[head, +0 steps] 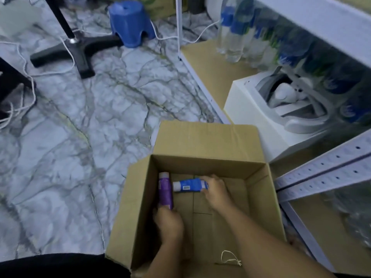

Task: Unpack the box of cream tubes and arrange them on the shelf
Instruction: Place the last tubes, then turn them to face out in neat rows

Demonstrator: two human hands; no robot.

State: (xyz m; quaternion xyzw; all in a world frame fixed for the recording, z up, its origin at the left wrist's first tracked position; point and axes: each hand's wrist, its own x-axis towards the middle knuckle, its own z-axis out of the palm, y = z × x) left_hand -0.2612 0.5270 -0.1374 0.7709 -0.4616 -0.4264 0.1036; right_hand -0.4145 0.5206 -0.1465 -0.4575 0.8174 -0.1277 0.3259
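Inside the open brown cardboard box [202, 141], my left hand [169, 225] grips the purple cream tube [165, 190] by the box's left wall. My right hand [215, 190] grips the blue-and-white cream tube [187, 185] beside it.

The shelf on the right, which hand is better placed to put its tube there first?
Right. The right hand grips the blue tube on the box's shelf side; the left hand holds the purple tube at the far wall.

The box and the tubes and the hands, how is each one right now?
cardboard box: open, flaps up.
purple tube: lying in the box, held by the left hand.
blue tube: on its side in the box, gripped by the right hand.
blue stool: upright on the floor.
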